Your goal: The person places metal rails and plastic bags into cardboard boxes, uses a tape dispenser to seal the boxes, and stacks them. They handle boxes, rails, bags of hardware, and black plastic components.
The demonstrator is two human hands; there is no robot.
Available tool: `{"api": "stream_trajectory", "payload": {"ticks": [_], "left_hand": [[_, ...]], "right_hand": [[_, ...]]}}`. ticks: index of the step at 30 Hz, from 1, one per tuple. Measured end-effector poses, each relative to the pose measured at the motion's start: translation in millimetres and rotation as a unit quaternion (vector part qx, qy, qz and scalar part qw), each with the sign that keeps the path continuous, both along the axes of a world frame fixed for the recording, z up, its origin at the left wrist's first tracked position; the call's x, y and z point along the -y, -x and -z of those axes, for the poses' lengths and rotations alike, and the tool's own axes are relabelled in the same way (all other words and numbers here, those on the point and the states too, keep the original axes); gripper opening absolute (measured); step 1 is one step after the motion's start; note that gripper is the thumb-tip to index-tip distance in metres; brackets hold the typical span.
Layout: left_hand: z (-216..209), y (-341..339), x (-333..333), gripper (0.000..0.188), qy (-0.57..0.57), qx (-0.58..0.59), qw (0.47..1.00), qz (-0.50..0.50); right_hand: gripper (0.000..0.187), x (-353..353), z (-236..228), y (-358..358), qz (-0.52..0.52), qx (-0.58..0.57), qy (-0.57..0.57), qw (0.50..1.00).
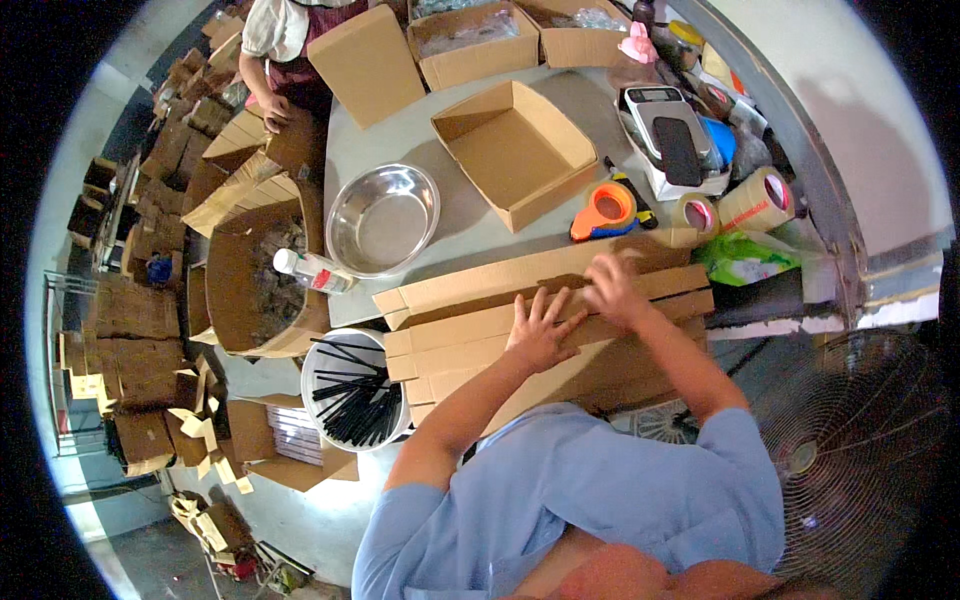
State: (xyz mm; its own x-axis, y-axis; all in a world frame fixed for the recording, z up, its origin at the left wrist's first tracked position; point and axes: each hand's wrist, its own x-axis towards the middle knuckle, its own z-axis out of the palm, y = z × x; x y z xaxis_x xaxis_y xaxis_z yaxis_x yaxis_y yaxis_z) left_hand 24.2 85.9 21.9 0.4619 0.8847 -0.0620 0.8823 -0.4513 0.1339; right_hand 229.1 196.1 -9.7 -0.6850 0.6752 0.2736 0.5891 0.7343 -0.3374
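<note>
A long, creased cardboard box blank (450, 352) lies across the near edge of the table, in front of my body, with its long flaps folded. My left hand (545, 332) rests flat on it, fingers spread. Just right of that, my right hand (614, 292) touches the cardboard by the gap between two flaps; its fingers are bent and partly smeared by motion. Beyond the blank sit an orange-and-blue tape dispenser (604, 210) and a black-and-yellow utility knife (634, 194). Rolls of tape (757, 203) are at the right.
On the table are a steel bowl (384, 215), a shallow open carton (515, 150), a plastic bottle (312, 272) and a scale (655, 110). A white bucket (398, 412) holds black sticks. A large fan (850, 450) stands at right. Another person (285, 50) works at the far left.
</note>
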Motion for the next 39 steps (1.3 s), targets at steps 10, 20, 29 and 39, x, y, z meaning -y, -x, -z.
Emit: {"api": "stream_trajectory", "payload": {"ticks": [10,20,29,39], "left_hand": [[19.2,-43.8,-28.1,0.066,-0.041,0.081,0.993,0.070],[19.5,-48.0,-31.6,0.066,-0.028,0.103,0.991,0.082],[34.8,-66.6,-33.6,0.057,-0.076,0.083,0.991,0.070],[36.2,-70.5,-29.2,0.055,-0.059,0.091,0.991,0.078]], "right_hand": [[0.021,-101.2,-88.0,-3.8,-0.010,0.239,0.113,0.964],[0.020,-105.7,-121.5,-31.2,-0.025,-0.029,0.144,0.989],[0.054,-40.4,-173.2,-54.0,0.100,0.173,0.230,0.952],[0.033,-23.7,-115.2,-44.6,0.120,0.170,0.307,0.929]]}}
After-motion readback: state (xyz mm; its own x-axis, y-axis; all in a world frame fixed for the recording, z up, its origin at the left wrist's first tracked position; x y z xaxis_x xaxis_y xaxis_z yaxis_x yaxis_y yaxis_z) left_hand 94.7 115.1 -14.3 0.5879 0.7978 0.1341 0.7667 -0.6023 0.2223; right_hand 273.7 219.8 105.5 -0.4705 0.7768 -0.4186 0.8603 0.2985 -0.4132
